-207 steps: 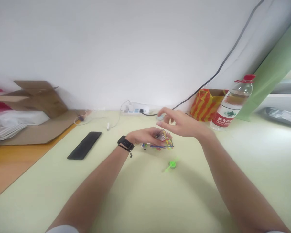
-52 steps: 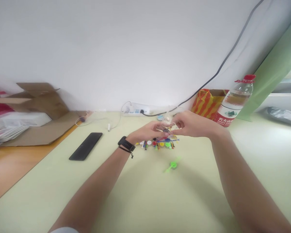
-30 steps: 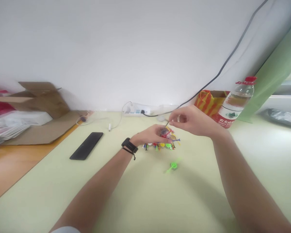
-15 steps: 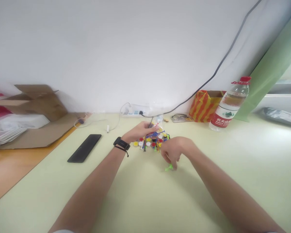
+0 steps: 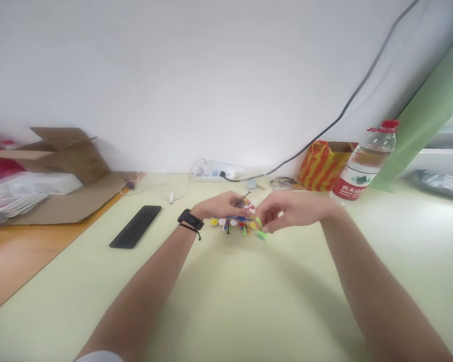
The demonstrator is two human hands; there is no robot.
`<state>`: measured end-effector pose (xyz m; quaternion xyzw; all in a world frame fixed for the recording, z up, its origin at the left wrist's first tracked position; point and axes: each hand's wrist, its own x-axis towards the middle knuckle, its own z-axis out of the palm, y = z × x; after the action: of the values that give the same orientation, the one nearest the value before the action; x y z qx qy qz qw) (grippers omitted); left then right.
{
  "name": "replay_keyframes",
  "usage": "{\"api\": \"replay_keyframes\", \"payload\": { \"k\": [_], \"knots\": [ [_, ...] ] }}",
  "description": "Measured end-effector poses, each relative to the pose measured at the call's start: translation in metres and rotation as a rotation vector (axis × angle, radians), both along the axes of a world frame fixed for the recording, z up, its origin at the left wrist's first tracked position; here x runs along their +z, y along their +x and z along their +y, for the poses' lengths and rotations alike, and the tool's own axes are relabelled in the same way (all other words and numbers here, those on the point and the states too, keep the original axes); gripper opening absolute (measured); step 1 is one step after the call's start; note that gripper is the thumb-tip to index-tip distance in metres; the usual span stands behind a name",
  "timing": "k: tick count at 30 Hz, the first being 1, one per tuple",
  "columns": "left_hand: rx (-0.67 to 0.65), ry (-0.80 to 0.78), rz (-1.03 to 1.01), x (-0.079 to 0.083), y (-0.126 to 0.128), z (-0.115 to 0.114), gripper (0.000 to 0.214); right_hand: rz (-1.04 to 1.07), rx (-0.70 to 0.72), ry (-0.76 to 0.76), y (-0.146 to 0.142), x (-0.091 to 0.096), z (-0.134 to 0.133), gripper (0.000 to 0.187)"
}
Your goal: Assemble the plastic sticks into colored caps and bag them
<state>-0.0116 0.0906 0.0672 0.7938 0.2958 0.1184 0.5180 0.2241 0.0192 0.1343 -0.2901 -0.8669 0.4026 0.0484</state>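
Observation:
My left hand (image 5: 226,205) is closed around small plastic parts: a blue piece (image 5: 241,219), a dark stick (image 5: 246,196) and something pink and white at the fingertips. Just to its right, my right hand (image 5: 289,211) pinches a bright green plastic piece (image 5: 261,234) with blade-like ends, blurred by motion. The hands almost meet, and whether their pieces touch I cannot tell. Below and behind them on the table lies a pile of small round discs (image 5: 214,222) and thin sticks (image 5: 228,230) in several colours, partly hidden by my hands.
A black flat slab (image 5: 136,227) lies at the left, beside a cardboard box (image 5: 70,161). A power strip (image 5: 213,172) with cables stands against the wall. On the right are a striped bag (image 5: 320,166) and a large water bottle (image 5: 362,168); a glasses-like object (image 5: 283,182) lies behind my right hand.
My right hand has lifted the green piece off the table and brought it up beside my left hand. The left hand still holds its parts. The view has shifted slightly.

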Motion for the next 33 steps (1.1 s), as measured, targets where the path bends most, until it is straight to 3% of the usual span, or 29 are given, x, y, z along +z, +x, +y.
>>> {"api": "replay_keyframes", "payload": {
  "k": [5,9,12,18,24,29,33],
  "knots": [
    [-0.096,0.020,0.088,0.003,0.000,-0.002,0.045,0.388,-0.439,0.315,0.020,0.024,-0.012,0.020],
    [-0.159,0.031,0.096,0.003,0.002,-0.004,0.045,0.371,-0.614,0.481,0.020,0.017,-0.008,0.016],
    [-0.168,0.045,0.087,0.004,0.003,-0.005,0.045,0.246,-0.633,0.571,0.015,0.010,-0.001,0.017],
    [-0.159,0.090,0.067,0.007,0.002,-0.006,0.043,0.102,-0.506,0.647,0.015,0.003,0.007,0.024],
    [-0.135,0.124,0.061,0.012,0.001,-0.007,0.039,0.060,-0.458,0.573,0.020,-0.007,0.012,0.021],
    [-0.181,0.089,0.055,0.015,0.002,-0.009,0.040,0.065,-0.545,0.590,0.022,-0.006,0.014,0.025],
    [-0.178,0.088,0.039,0.013,0.002,-0.009,0.040,-0.003,-0.486,0.453,0.018,-0.003,0.012,0.030]
  ]
}}
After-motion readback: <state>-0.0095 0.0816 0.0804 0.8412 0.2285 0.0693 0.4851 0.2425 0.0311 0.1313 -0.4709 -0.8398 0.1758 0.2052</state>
